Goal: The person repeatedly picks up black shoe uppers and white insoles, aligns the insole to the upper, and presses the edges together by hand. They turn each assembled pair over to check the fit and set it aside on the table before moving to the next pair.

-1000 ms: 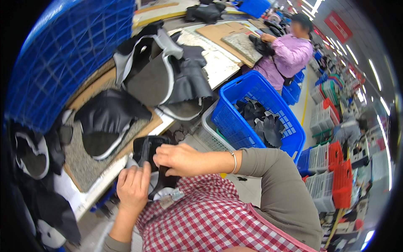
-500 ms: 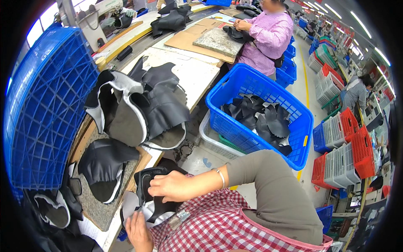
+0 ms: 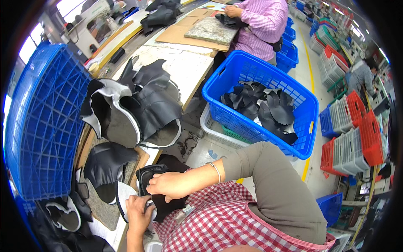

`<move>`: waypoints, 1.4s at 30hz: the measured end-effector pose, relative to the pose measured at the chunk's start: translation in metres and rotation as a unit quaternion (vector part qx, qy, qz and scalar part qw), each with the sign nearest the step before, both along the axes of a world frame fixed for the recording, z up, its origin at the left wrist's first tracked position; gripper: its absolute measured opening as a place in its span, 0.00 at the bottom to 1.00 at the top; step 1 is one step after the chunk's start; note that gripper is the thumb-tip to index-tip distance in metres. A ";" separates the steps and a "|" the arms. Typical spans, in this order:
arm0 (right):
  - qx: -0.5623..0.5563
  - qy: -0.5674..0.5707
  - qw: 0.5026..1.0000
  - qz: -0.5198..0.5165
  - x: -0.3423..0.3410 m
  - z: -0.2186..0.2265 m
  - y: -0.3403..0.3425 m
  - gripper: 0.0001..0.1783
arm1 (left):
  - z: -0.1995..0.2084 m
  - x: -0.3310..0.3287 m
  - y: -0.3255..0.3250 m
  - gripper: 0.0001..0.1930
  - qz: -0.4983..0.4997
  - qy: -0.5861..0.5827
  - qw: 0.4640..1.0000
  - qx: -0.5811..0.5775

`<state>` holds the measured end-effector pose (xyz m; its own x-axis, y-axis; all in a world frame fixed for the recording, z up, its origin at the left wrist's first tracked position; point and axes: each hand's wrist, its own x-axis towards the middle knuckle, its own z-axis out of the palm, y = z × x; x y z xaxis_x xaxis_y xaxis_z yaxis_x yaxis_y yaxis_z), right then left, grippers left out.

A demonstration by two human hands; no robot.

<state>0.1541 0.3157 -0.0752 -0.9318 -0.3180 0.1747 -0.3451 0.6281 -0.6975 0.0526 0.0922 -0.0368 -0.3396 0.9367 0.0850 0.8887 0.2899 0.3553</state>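
Note:
Close to my body, both hands work on a black shoe upper [image 3: 164, 206] with a white lining [image 3: 125, 194]. My left hand [image 3: 138, 213] has its fingers closed in a pinch at the edge of the white lining. Above and to the right of it, my right hand [image 3: 167, 185] curls its fingers over the black part. A padded black collar edge [image 3: 147, 171] shows beyond the right hand; my hands hide the middle of the piece. Another black upper [image 3: 108, 161] lies on a speckled stone slab [image 3: 105, 212] just to the left.
Black uppers with grey linings [image 3: 157, 107] are piled on the white table [image 3: 189, 67]. A blue crate [image 3: 48, 122] stands on edge at left. A blue basket [image 3: 218, 111] at right holds black cut pieces. Beyond, a person in a pink checked shirt [image 3: 266, 27] handles a black piece.
My left hand has moved slightly up and right, closer to the right hand, and now pinches the lining edge. The white lining has swung up to its left. The whole view has shifted slightly.

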 end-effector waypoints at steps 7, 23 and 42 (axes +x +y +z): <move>0.016 0.014 1.000 -0.012 0.007 -0.001 0.005 0.35 | -0.039 0.007 -0.010 0.30 0.032 0.186 0.981 0.038; -0.094 0.083 0.989 0.082 -0.002 0.042 -0.051 0.32 | 0.006 0.068 -0.114 0.18 0.137 0.254 0.946 0.150; 0.022 0.246 0.969 -0.018 0.017 0.007 -0.073 0.19 | -0.056 0.053 -0.113 0.10 0.117 0.145 0.939 0.289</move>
